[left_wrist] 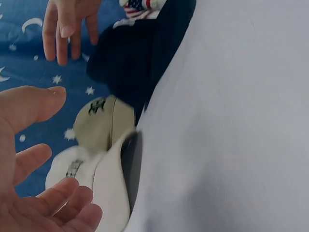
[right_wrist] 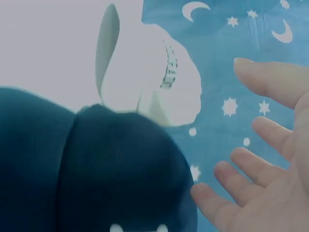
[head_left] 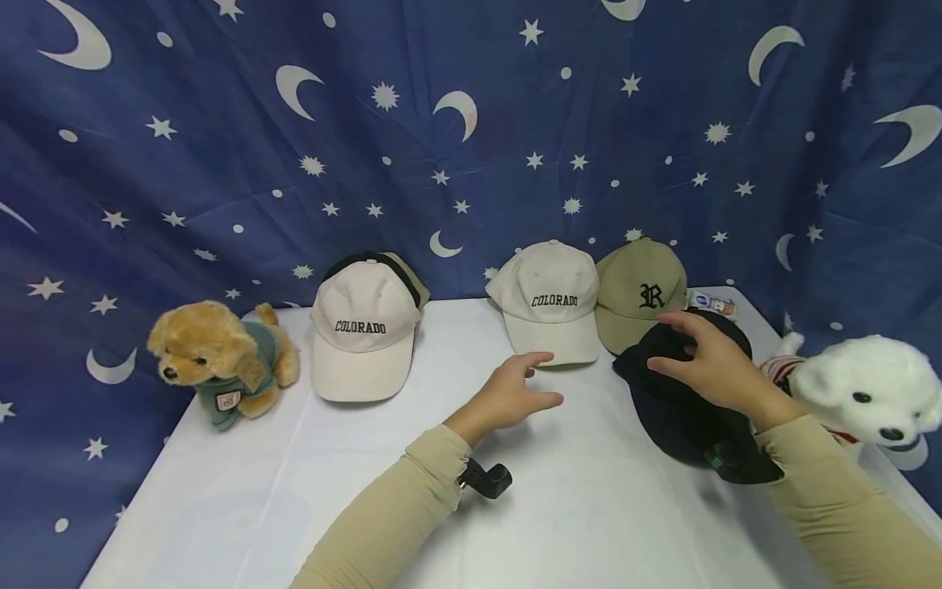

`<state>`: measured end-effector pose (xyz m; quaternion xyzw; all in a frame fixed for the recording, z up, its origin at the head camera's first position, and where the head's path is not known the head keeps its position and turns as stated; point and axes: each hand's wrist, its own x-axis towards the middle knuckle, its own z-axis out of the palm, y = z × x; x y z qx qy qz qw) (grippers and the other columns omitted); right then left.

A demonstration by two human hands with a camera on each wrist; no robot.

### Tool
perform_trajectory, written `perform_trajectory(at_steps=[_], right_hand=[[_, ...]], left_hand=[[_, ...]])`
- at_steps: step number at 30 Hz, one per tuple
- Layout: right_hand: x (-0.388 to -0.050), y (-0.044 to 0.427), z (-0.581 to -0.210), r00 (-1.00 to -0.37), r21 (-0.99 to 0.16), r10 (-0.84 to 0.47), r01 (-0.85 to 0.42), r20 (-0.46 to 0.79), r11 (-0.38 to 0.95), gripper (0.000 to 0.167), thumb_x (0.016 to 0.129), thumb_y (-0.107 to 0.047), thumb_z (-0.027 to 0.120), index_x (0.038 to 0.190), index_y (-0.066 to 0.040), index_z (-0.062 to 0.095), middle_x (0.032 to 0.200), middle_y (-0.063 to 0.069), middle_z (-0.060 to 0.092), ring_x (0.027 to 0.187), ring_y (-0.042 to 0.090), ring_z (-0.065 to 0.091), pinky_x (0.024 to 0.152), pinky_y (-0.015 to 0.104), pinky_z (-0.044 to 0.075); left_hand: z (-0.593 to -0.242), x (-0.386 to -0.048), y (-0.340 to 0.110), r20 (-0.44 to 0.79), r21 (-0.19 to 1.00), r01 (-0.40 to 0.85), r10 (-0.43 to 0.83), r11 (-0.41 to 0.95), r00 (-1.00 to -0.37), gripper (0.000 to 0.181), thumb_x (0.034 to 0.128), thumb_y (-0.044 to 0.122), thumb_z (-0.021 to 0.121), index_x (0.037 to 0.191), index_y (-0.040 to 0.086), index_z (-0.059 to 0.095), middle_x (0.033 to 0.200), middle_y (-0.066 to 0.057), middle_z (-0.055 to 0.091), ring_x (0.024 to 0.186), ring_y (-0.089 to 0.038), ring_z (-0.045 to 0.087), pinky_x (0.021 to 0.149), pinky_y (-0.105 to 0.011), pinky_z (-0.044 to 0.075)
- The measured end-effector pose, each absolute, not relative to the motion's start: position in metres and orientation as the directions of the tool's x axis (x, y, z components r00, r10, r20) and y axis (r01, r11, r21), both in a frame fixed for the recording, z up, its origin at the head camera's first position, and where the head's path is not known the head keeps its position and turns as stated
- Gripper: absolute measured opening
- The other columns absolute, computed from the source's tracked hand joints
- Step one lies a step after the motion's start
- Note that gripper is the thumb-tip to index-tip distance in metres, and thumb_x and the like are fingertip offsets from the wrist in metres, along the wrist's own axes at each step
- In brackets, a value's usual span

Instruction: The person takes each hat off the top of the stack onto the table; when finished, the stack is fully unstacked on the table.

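Observation:
My right hand point(head_left: 717, 366) hovers over dark navy caps point(head_left: 673, 417) on the right of the table, thumb and fingers spread. In the right wrist view its fingers point(right_wrist: 241, 183) hold nothing, and a dark crown point(right_wrist: 120, 159) lies beside them. How many dark caps overlap here I cannot tell. Over the middle of the table is my left hand point(head_left: 509, 398), fingers loosely bent and apart, with nothing in its grasp. Behind it stands a cream cap point(head_left: 553, 282) lettered COLORADO, touching a khaki cap point(head_left: 633, 286) with a black R.
Another cream COLORADO cap point(head_left: 361, 311) stands at left, with dark and tan caps behind it. A brown plush dog point(head_left: 213, 343) sits at the left edge, a white plush dog point(head_left: 861, 388) at the right. A starry blue curtain point(head_left: 412, 196) hangs behind the white table point(head_left: 589, 515).

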<state>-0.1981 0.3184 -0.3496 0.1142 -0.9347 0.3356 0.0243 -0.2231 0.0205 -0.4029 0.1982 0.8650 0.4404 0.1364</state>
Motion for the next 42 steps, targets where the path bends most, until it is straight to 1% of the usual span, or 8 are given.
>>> perform_trajectory(at_steps=[5,14,20,23,27,32,35,42], right_hand=[[-0.202,0.299,-0.355,-0.966,-0.639,-0.228,-0.254,0.124,0.726,0.073,0.091,-0.019,0.076,0.146,0.01,0.037,0.151,0.03,0.033,0.135,0.05,0.035,0.104,0.063,0.036],[-0.211,0.262,-0.367,-0.955,-0.681,-0.274,-0.278,0.117,0.677,0.069,0.092,-0.019,0.075,0.147,0.004,0.04,0.148,0.025,0.04,0.135,0.044,0.038,0.104,0.06,0.038],[-0.22,0.235,-0.378,-0.935,-0.717,-0.324,-0.323,0.141,0.617,0.066,0.092,-0.017,0.074,0.146,0.003,0.042,0.148,0.022,0.043,0.134,0.043,0.041,0.102,0.061,0.04],[-0.226,0.219,-0.38,-0.928,-0.745,-0.349,-0.324,0.129,0.584,0.07,0.091,-0.016,0.074,0.148,0.002,0.039,0.15,0.022,0.041,0.133,0.042,0.042,0.103,0.061,0.039],[-0.234,0.197,-0.381,-0.92,-0.774,-0.375,-0.318,0.113,0.547,0.075,0.089,-0.016,0.075,0.151,-0.002,0.035,0.153,0.02,0.037,0.135,0.04,0.041,0.106,0.061,0.036],[-0.247,0.17,-0.387,-0.918,-0.749,-0.384,-0.325,0.103,0.577,0.07,0.089,-0.019,0.075,0.149,-0.003,0.042,0.15,0.016,0.043,0.133,0.036,0.045,0.106,0.056,0.038],[-0.256,0.155,-0.392,-0.918,-0.73,-0.385,-0.328,0.096,0.599,0.067,0.089,-0.02,0.076,0.146,-0.004,0.047,0.147,0.015,0.048,0.132,0.035,0.047,0.104,0.053,0.041],[-0.276,0.123,-0.397,-0.903,-0.731,-0.412,-0.365,0.125,0.577,0.061,0.09,-0.023,0.076,0.144,-0.007,0.052,0.145,0.011,0.051,0.13,0.033,0.049,0.102,0.05,0.043]], left_hand=[[-0.407,-0.224,-0.011,-0.06,0.826,0.186,0.41,0.533,-0.91,0.064,0.0887,0.033,0.076,0.147,0.02,0.052,0.147,-0.006,0.048,0.131,-0.026,0.048,0.101,-0.046,0.044],[-0.406,-0.221,-0.066,-0.042,0.834,0.126,0.289,0.538,-0.956,0.058,0.0872,0.03,0.077,0.141,0.02,0.058,0.143,-0.009,0.052,0.132,-0.03,0.048,0.1,-0.05,0.044],[-0.41,-0.216,-0.1,-0.023,0.843,0.106,0.232,0.527,-0.973,0.056,0.0873,0.026,0.078,0.139,0.013,0.06,0.142,-0.009,0.054,0.131,-0.032,0.048,0.103,-0.05,0.042],[-0.409,-0.214,-0.117,-0.014,0.853,0.09,0.196,0.514,-0.981,0.058,0.0868,0.023,0.078,0.14,0.01,0.058,0.144,-0.009,0.052,0.133,-0.031,0.046,0.107,-0.049,0.039],[-0.409,-0.214,-0.139,-0.006,0.855,0.07,0.144,0.513,-0.99,0.059,0.0864,0.021,0.079,0.14,0.01,0.058,0.147,-0.013,0.049,0.135,-0.035,0.045,0.109,-0.05,0.037],[-0.412,-0.217,-0.166,0.004,0.859,0.045,0.08,0.51,-0.997,0.057,0.0894,0.018,0.076,0.141,0.005,0.056,0.147,-0.021,0.046,0.136,-0.039,0.043,0.11,-0.05,0.036],[-0.413,-0.216,-0.179,-0.009,0.846,0.008,0.03,0.532,-1.0,0.057,0.0912,0.02,0.074,0.142,0.004,0.055,0.146,-0.024,0.047,0.137,-0.039,0.042,0.111,-0.049,0.034],[-0.415,-0.218,-0.207,-0.043,0.842,-0.063,-0.051,0.536,-0.998,0.06,0.0942,0.026,0.07,0.146,0.004,0.049,0.154,-0.022,0.038,0.144,-0.035,0.032,0.116,-0.045,0.027]])
